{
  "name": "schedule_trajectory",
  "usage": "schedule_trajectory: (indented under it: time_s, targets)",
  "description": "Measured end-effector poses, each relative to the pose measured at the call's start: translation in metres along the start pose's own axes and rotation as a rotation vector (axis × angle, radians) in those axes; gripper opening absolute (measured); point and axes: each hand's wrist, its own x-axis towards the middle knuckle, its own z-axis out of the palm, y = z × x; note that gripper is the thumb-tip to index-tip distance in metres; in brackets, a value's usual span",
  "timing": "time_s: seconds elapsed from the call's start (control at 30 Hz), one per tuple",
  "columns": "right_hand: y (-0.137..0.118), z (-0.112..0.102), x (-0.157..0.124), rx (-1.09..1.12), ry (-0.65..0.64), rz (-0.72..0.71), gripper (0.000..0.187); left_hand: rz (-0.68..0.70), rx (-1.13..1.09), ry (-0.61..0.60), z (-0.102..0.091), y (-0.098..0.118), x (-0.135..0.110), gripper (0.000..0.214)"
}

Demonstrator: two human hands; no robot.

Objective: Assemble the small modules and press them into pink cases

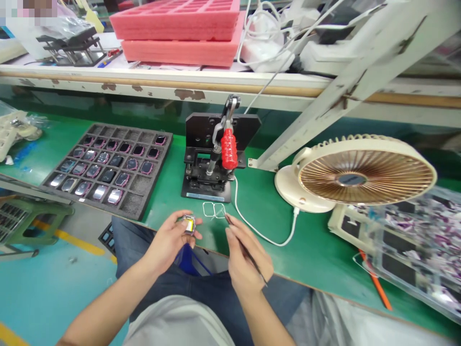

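Observation:
My left hand point(174, 237) holds a small watch case point(189, 225) with a yellow and white patch showing on it. In my right hand point(248, 254) is a pair of dark tweezers point(254, 262), gripped like a pen. Their tips reach the edge of a pair of thin white frame-shaped gaskets point(213, 210) over the green mat; whether they pinch them I cannot tell. Behind the gaskets stands a black toggle-clamp press point(207, 180) with a red handle point(229, 149). To the left lies a grey foam tray point(139, 194) with rows of watch cases, some pockets bare.
A beige fan point(367, 170) stands on the right, its white cable point(266, 239) curving across the green mat point(306, 259). Beyond it are clear plastic trays point(406, 259) and an orange-handled tool point(378, 286). Pink foam trays point(180, 50) sit on the shelf above, near a slanted white post point(317, 105).

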Motion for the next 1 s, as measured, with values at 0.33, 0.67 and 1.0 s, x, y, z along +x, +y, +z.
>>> schedule_trajectory:
  time_s: [0.33, 0.67, 1.0]
  targets:
    - [0.018, -0.020, 0.038, -0.268, -0.218, 0.176, 0.021, -0.067, -0.045, -0.025, -0.005, 0.008, 0.004, 0.050]
    - [0.008, -0.036, 0.062, -0.390, -0.367, 0.245, 0.036, -0.146, -0.057, -0.153, -0.002, 0.000, 0.004, 0.035]
    - [0.010, -0.042, 0.064, -0.308, -0.281, 0.371, 0.044, -0.206, 0.195, -0.281, 0.028, 0.001, 0.045, 0.038]
